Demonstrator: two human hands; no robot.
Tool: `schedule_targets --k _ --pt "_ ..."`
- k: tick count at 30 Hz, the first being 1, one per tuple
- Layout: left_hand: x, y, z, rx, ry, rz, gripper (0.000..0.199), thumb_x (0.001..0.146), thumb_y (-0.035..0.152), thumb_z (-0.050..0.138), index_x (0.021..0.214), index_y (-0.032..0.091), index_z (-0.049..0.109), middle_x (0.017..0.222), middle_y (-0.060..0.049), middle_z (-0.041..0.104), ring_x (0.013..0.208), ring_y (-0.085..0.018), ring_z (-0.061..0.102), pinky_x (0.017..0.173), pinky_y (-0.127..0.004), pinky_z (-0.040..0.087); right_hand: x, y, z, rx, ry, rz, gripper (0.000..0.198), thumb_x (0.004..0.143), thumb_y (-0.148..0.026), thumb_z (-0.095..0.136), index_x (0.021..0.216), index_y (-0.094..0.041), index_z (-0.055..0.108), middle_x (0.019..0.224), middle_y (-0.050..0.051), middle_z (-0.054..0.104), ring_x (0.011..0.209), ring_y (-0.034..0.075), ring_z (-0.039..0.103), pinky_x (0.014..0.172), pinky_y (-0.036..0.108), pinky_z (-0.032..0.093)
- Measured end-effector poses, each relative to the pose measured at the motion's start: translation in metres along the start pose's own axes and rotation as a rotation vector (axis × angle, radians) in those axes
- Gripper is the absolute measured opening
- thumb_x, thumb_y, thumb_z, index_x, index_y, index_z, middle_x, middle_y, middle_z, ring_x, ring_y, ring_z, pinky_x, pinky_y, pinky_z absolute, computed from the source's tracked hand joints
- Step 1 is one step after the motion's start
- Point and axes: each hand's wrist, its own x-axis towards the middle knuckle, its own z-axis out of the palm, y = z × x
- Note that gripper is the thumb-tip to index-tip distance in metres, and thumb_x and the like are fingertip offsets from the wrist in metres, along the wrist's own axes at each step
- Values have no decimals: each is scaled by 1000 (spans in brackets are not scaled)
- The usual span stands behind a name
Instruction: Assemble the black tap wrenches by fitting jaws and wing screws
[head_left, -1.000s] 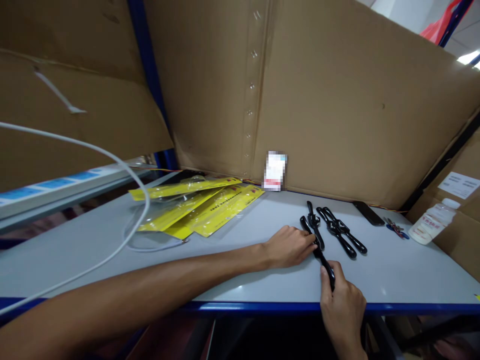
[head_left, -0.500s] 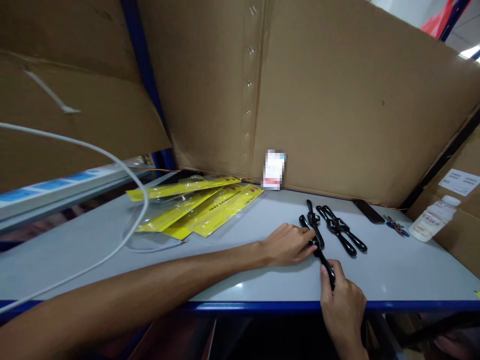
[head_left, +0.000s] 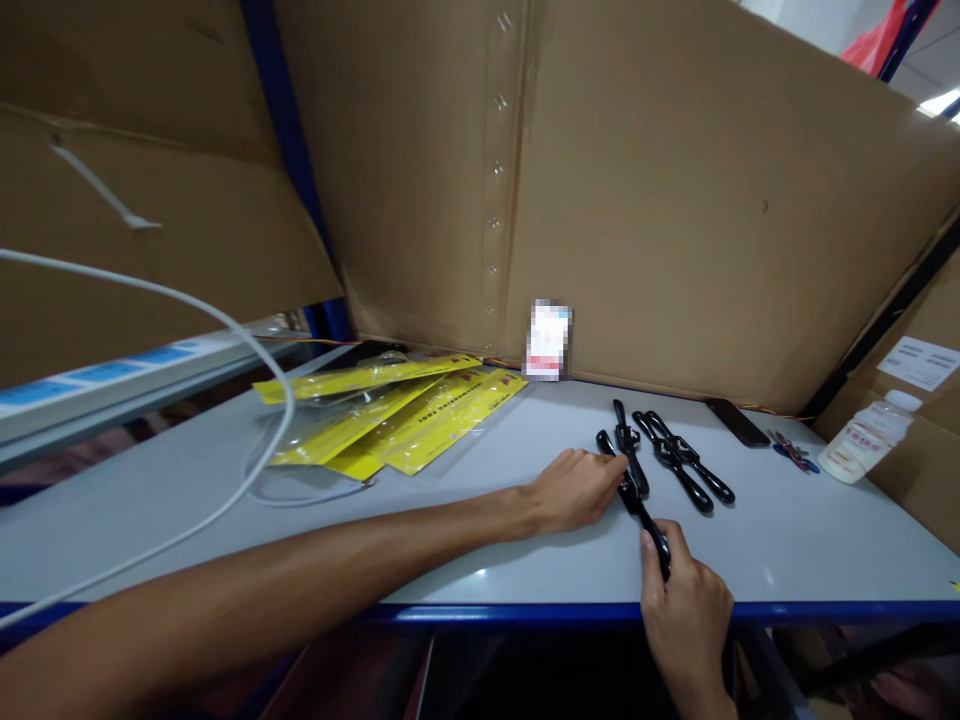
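A black spokeshave (head_left: 643,516) slants over the white tabletop (head_left: 525,570), its near end toward the front edge. My right hand (head_left: 688,605) is closed around its near handle, thumb along the left side. With its fingers curled together, my left hand (head_left: 574,490) pinches at the middle of the same spokeshave; the fingertips partly hide what they touch there. Just behind lies another black spokeshave (head_left: 632,455), partly covered by the held one. Two more spokeshaves, one on the left (head_left: 673,462) and one on the right (head_left: 691,458), lie side by side to the right.
Yellow-carded clear plastic packages (head_left: 450,425) are piled at the back left. A white cable (head_left: 225,312) loops across the left. A blurred white card or screen (head_left: 550,340) leans on the cardboard wall (head_left: 637,200). Rightward are a dark phone-like object (head_left: 737,422), keys (head_left: 793,452) and a bottle (head_left: 868,440).
My left fingers have curled in more and drawn slightly back and up at the spokeshave's middle. The right hand and the other tools stay in place.
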Motion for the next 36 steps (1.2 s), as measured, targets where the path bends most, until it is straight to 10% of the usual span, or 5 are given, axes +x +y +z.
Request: schedule_targets --k 36 --pt "-2 8 -7 78 -19 37 18 103 28 40 103 18 54 96 -8 72 79 -23 70 62 -31 46 -1 -1 -1 -3 -16 10 28 101 -34 44 105 -22 69 64 3 72 57 22 67 56 28 31"
